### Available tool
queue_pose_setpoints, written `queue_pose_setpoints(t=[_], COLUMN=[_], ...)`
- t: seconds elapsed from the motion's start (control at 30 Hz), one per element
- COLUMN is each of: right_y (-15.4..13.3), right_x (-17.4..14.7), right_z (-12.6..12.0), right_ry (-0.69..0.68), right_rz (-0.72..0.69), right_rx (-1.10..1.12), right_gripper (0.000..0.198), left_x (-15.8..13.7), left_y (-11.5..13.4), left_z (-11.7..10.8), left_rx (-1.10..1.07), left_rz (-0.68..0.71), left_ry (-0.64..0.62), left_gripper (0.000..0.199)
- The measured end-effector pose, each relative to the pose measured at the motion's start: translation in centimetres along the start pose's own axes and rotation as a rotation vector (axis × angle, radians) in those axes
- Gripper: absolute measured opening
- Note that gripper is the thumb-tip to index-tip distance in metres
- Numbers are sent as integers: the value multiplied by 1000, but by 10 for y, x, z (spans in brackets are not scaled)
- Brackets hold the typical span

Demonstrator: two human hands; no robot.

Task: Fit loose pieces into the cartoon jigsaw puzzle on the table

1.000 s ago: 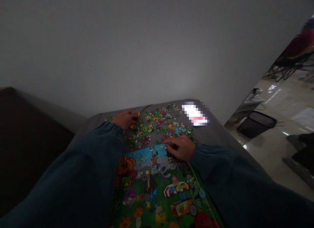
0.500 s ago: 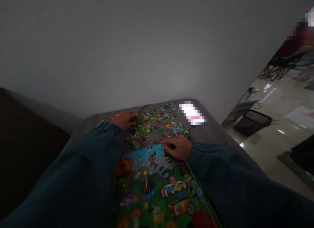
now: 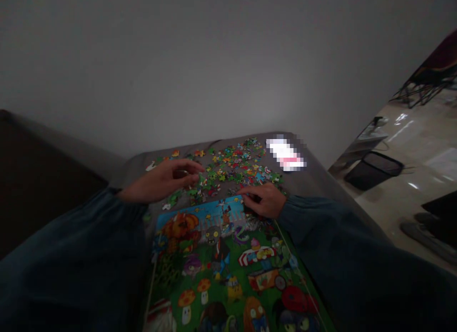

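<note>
A jigsaw board (image 3: 221,265) printed with cartoon plants and zombies lies in front of me, its blue sky strip at the far edge. Beyond it, loose puzzle pieces (image 3: 232,172) are spread over the grey cloth. My left hand (image 3: 167,178) hovers above the pieces' left part, thumb and fingers stretched forward with a gap between them. No piece shows clearly in it. At the board's top right edge, my right hand (image 3: 263,199) is closed, thumb and index finger pinched together. Whatever those fingertips hold is too dark and small to name.
A phone (image 3: 285,153) with a bright, blurred screen lies at the surface's far right. Behind rises a grey wall (image 3: 214,60). On the floor to the right stand a black mesh bin (image 3: 373,171) and a folding chair (image 3: 428,79). A dark panel (image 3: 43,179) borders the left.
My left hand has lifted from the pieces and drawn back toward me, uncovering some at the left. My right hand stays at the board's edge. The view has shifted slightly, showing more of the board.
</note>
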State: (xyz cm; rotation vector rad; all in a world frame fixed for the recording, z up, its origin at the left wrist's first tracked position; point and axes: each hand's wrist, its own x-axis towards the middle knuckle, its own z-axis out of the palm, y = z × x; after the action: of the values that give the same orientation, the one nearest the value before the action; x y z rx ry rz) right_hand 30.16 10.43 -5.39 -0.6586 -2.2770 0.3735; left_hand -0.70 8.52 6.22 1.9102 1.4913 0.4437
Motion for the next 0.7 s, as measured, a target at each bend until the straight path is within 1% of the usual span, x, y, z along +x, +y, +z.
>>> queue_pose_setpoints(t=[0.1, 0.17, 0.27, 0.37, 0.47, 0.57, 0.63, 0.7], right_y=[-3, -5, -8, -10, -12, -14, -15, -16], right_x=[0, 0, 0, 0, 0, 0, 1, 1], right_z=[-4, -7, -12, -15, -16, -16, -16, -17], right_ry=[0, -15, -36, -44, -62, -31, -10, -22], right_rz=[2, 4, -8, -33, -63, -102, -111, -105], right_rx=[-13, -19, -29, -56, -90, -108, -113, -114], right_gripper=[27, 28, 28, 28, 25, 24, 24, 24], left_x=[-46, -67, -81, -83, -83, -84, -85, -86], left_y=[10, 11, 3, -5, -8, -9, -9, -9], left_z=[21, 39, 64, 79, 84, 82, 82, 83], left_rx=[-107, -164, -224, -268, -247, -213, -209, -239], left_rz=[-40, -30, -8, -17, 4, 36, 34, 5], left_ry=[-208, -285, -290, -286, -273, -268, -262, -264], left_gripper=[44, 36, 32, 31, 31, 32, 32, 32])
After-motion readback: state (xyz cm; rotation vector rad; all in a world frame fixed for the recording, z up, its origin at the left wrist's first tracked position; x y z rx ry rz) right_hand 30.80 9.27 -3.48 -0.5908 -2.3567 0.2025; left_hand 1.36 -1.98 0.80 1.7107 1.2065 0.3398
